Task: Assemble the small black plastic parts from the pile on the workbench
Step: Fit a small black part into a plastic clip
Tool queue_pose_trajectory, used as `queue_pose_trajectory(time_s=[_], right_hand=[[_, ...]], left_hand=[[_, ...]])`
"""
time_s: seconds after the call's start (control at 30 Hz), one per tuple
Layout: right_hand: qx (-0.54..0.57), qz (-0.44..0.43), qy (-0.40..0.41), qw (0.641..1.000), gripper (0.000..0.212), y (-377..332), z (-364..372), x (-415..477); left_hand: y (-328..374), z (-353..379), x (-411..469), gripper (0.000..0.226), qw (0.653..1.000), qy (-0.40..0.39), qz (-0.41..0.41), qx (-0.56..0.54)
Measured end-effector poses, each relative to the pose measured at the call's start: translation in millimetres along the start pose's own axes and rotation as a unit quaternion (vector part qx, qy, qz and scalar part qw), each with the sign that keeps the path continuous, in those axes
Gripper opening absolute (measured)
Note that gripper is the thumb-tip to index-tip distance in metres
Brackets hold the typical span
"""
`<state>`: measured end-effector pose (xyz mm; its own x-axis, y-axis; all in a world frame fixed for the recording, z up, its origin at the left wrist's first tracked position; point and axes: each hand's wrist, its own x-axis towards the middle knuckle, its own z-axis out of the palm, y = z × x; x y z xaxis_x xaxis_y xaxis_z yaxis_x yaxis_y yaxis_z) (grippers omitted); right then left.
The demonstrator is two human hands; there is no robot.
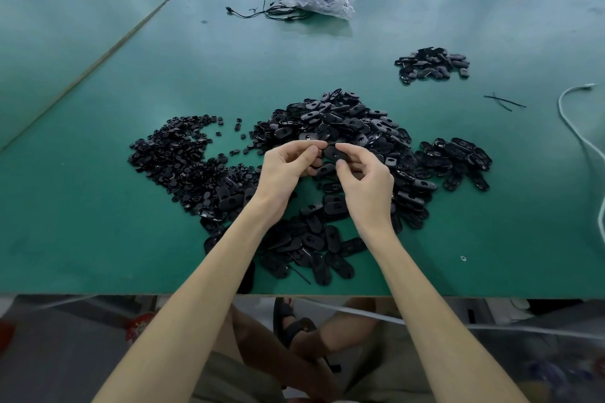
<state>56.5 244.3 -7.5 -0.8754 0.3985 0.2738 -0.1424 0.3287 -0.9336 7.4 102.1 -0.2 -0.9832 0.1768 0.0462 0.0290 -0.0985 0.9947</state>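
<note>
Both hands over pile [327, 127], mid-workbench [98, 222]. Right hand [363, 180] and left hand [288, 167] pinch one oval black part [331, 153], fingers curled.

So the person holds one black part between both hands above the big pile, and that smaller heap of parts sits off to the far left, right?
Not quite. In the head view the smaller heap sits to the far right, not the left. The rest holds: both hands, left and right, hold one black part above the big pile.
</note>
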Motion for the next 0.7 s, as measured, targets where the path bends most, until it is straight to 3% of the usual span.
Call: queue_pose_trajectory(time_s=[0.37, 0.7], right_hand=[[0.013, 0.015, 0.016, 1.0, 0.023, -0.1, -0.6, -0.1], [0.032, 0.024, 0.012, 0.999, 0.017, 1.0, -1.8, 0.5]], left_hand=[[-2.4, 1.7, -5.0, 0.02, 0.999, 0.02, 0.004, -0.043], [-1.9, 4.6, -5.5, 0.015, 0.999, 0.008, 0.034, -0.015]])
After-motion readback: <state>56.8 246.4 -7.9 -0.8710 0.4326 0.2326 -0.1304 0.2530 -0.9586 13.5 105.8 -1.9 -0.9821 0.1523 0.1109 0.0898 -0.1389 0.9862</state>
